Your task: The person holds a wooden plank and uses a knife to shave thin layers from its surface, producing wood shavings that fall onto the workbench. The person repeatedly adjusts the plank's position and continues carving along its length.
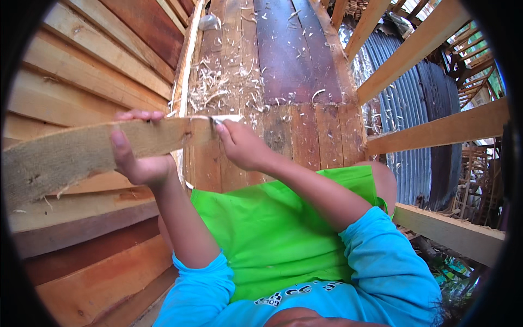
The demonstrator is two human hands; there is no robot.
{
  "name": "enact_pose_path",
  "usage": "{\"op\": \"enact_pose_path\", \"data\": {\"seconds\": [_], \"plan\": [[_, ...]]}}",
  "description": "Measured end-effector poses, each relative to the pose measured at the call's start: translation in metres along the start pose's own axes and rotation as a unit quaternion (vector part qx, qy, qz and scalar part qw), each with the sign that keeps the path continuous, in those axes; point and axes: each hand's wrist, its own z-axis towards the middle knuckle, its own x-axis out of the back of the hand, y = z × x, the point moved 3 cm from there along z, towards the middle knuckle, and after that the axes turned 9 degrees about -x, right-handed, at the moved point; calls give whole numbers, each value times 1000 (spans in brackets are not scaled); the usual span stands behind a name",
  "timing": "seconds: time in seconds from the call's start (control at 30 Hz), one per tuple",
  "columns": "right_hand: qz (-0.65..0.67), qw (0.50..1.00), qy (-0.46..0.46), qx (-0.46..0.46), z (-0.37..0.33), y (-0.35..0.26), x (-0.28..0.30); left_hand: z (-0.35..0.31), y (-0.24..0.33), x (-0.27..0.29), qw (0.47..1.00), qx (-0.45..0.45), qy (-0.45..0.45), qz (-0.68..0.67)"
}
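A rough, pale wooden board [92, 147] runs from the left rim toward the middle, its narrow end near my right hand. My left hand [139, 158] holds it, thumb on the near face and fingers over the top edge. Closed at the board's right end is my right hand [242, 144]. A small dark piece [212, 121] shows by its thumb; the fist hides the rest and its kind is unclear. Just behind that end lies a flat white piece [231, 117], partly covered by my hand.
Curled wood shavings [210, 87] litter the plank floor [305, 131]. A plank wall [81, 71] rises on the left. Wooden railing posts [414, 54] stand on the right, with corrugated metal sheets [403, 109] beyond. A small roundish clear object [208, 22] sits far off by the wall.
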Motion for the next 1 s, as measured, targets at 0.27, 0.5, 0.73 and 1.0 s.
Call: {"op": "enact_pose_path", "data": {"seconds": [0.27, 0.5, 0.73, 1.0], "plan": [[-39, 997, 37, 49, -15, -22, 1, -3, 6, -3, 996, -39, 45, 71], [7, 1000, -5, -16, -2, 0, 2, -6, 8, -14, 992, -65, 60, 95], [0, 1000, 6, -16, -3, 1, 4, 0, 9, -15, 986, -74, 65, 137], [-31, 996, -1, -87, 8, 20, -1, -2, 7, -18, 992, -59, 45, 100]]}}
